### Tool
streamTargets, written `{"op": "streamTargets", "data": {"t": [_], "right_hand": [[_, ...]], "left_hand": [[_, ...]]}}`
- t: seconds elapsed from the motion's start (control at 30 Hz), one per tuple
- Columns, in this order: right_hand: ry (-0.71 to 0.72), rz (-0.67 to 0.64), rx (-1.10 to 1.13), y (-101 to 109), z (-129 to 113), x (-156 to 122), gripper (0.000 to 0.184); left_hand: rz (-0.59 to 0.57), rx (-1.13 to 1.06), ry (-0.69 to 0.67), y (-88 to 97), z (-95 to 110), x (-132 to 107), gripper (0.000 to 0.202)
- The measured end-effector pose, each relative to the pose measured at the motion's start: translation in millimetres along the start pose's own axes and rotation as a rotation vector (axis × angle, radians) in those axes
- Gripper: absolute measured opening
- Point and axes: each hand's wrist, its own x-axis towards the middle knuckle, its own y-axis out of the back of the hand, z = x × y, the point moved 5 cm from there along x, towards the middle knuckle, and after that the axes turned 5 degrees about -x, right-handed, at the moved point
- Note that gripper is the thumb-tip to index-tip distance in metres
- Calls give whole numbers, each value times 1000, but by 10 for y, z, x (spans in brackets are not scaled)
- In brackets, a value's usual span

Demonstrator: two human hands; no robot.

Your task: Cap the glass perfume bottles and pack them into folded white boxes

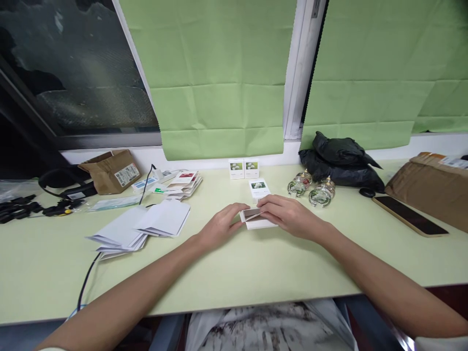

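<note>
A small white cardboard box [261, 224] is held low over the table between my two hands, its near end open and showing the brownish inside. My left hand [220, 227] pinches the box's left side between thumb and fingers. On the other side, my right hand [292, 216] has its fingers curled over the right edge and at a flap. Just behind it lies a white box with a flower picture [259, 187]. Two similar boxes stand side by side farther back, a left one [236, 169] and a right one [251, 168].
Folded white cartons [163, 218] and a stack of printed cartons [185, 184] lie to the left, near a brown cardboard box [111, 171]. Rightward are two glass ornaments [322, 191], a black plastic bag [340, 163], a phone [409, 216] and a large brown package [431, 187].
</note>
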Motion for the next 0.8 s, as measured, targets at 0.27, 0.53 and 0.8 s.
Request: {"op": "streamTargets", "data": {"t": [0.27,0.53,0.8], "right_hand": [[-21,-47,118,32,-11,19,20],[-50,-29,248,107,13,-7,21],[-167,96,213,9,95,-19,28]], "left_hand": [[-20,-18,-25,-8,18,4,38],[-3,-26,71,7,-15,-2,35],[117,-164,205,12,-78,-31,60]]}}
